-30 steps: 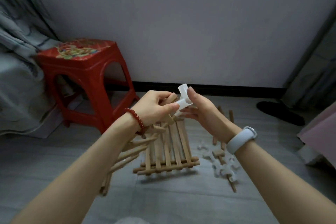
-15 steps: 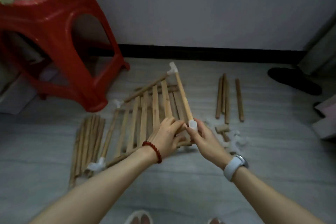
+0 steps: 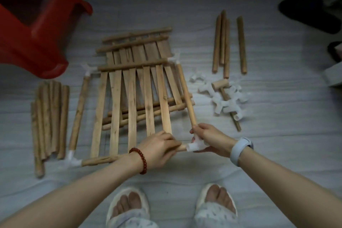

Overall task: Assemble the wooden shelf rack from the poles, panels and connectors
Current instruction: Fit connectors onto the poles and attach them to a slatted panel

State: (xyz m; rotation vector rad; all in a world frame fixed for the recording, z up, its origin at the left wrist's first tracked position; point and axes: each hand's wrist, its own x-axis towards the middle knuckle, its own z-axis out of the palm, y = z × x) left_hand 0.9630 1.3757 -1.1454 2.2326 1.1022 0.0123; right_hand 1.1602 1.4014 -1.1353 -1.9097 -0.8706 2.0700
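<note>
A person stands over a grey floor point(image 3: 185, 15), looking down at a half-built wooden rack frame point(image 3: 129, 102) lying flat. The left hand point(image 3: 159, 149) has its grip curled around the near pole point(image 3: 103, 159) of the frame, while the right hand point(image 3: 211, 138) pinches a white plastic corner connector point(image 3: 194, 147) where that pole meets the right-hand side pole point(image 3: 186, 94). Loose poles point(image 3: 49, 120) lie left of the frame, with more poles point(image 3: 224, 42), spare connectors point(image 3: 225, 102) and a small wooden mallet point(image 3: 222, 87) to the right, near a red stool point(image 3: 37, 42).
</note>
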